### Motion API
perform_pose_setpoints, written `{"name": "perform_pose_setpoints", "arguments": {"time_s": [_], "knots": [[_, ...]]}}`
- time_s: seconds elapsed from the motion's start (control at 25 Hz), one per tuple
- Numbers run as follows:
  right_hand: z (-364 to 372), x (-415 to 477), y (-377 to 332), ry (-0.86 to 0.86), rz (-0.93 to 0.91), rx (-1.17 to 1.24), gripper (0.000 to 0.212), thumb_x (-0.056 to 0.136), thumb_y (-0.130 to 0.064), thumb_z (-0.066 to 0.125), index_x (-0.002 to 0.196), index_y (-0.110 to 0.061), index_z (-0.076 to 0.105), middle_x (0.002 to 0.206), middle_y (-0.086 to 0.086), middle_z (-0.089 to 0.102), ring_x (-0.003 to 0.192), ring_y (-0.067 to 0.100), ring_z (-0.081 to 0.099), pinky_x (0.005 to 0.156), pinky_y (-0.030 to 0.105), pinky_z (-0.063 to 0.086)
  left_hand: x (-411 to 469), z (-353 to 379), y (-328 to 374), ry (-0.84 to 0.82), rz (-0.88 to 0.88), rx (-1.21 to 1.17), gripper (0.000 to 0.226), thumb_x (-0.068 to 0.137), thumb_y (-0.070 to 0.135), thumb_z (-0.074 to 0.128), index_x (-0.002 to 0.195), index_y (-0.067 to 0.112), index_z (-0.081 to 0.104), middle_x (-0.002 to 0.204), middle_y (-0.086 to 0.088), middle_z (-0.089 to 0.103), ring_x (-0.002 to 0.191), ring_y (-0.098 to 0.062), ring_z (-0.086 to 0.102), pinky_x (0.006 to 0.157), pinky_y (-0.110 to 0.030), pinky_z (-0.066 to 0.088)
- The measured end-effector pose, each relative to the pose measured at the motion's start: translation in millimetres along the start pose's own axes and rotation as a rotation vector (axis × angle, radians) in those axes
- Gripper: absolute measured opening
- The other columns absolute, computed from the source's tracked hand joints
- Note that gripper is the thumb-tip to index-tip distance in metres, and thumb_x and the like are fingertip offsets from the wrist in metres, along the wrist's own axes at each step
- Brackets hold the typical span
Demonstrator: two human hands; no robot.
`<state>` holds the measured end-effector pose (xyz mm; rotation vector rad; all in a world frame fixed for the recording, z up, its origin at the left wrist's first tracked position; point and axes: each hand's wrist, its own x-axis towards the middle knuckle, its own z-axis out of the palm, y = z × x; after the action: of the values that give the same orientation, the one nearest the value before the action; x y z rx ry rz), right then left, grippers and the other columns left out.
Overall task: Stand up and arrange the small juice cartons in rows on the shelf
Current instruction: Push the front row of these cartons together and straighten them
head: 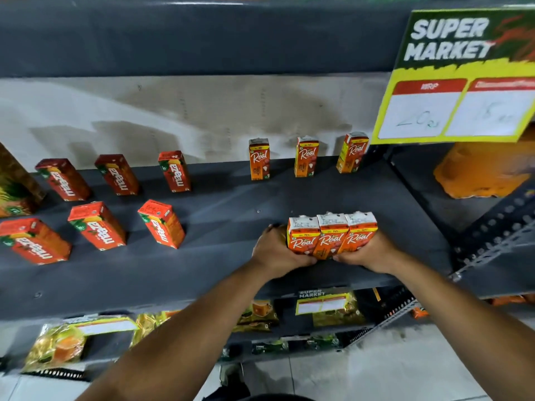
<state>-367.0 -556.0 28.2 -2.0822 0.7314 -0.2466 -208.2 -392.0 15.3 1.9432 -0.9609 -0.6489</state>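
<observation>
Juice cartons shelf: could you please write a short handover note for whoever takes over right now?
Left hand and right hand together squeeze three Real cartons, upright, side by side at the front of the shelf.
Done: three Real cartons in the back row, spaced apart; six Maaza cartons upright in two rows on the left.
Left: probably spread the held three out in line with the back row.

Both bare arms reach forward; left hand [275, 250] and right hand [369, 251] cup inward, fingers curled, clamping from either side.
</observation>
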Motion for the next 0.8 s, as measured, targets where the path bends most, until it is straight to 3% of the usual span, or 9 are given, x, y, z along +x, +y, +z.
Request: {"name": "perform_pose_setpoints", "arguments": {"time_s": [0.12, 0.28, 0.56, 0.68, 0.8], "knots": [[0, -15, 2, -0.006, 0.026, -0.019, 0.047, 0.060, -0.006, 0.090, 0.088, -0.032, 0.062, 0.087, -0.014, 0.068, 0.074, -0.010, 0.064, 0.070, 0.011, 0.048, -14, 6, 7, 0.001, -0.037, -0.007, 0.064, 0.053, 0.028, 0.092, 0.110, 0.023, 0.064, 0.113, -0.003, 0.069, 0.102, -0.017, 0.063, 0.095, -0.036, 0.049], [-2, -23, 0, -0.026, 0.053, -0.032, 0.043, 0.058, -0.018, 0.092, 0.084, -0.037, 0.063, 0.089, -0.012, 0.070, 0.085, 0.004, 0.066, 0.082, 0.027, 0.051, -21, 9, 8, 0.020, -0.129, 0.015, 0.071, 0.050, 0.034, 0.092, 0.113, 0.026, 0.060, 0.112, 0.003, 0.068, 0.102, -0.014, 0.063, 0.093, -0.034, 0.050], [-2, -33, -4, -0.028, 0.029, -0.001, 0.048, 0.060, -0.018, 0.091, 0.093, -0.036, 0.061, 0.090, -0.015, 0.067, 0.085, 0.001, 0.062, 0.083, 0.026, 0.049, -25, 13, 7, 0.018, -0.189, 0.006, 0.073, 0.047, 0.039, 0.092, 0.113, 0.029, 0.061, 0.107, 0.006, 0.069, 0.096, -0.011, 0.064, 0.092, -0.041, 0.052], [-1, -35, -7, -0.028, 0.027, -0.015, 0.046, 0.061, -0.018, 0.090, 0.089, -0.037, 0.058, 0.087, -0.019, 0.064, 0.081, -0.005, 0.058, 0.076, 0.022, 0.046, -27, 14, 8, 0.032, -0.197, 0.015, 0.068, 0.048, 0.038, 0.092, 0.108, 0.030, 0.063, 0.105, 0.006, 0.070, 0.095, -0.013, 0.064, 0.091, -0.042, 0.052], [-1, -35, -7, -0.021, 0.026, -0.002, 0.047, 0.062, -0.017, 0.090, 0.088, -0.037, 0.056, 0.087, -0.019, 0.062, 0.085, 0.003, 0.061, 0.075, 0.022, 0.045, -28, 14, 9, 0.032, -0.183, 0.014, 0.065, 0.054, 0.035, 0.091, 0.111, 0.027, 0.061, 0.109, 0.003, 0.069, 0.098, -0.014, 0.063, 0.092, -0.040, 0.051]]}}
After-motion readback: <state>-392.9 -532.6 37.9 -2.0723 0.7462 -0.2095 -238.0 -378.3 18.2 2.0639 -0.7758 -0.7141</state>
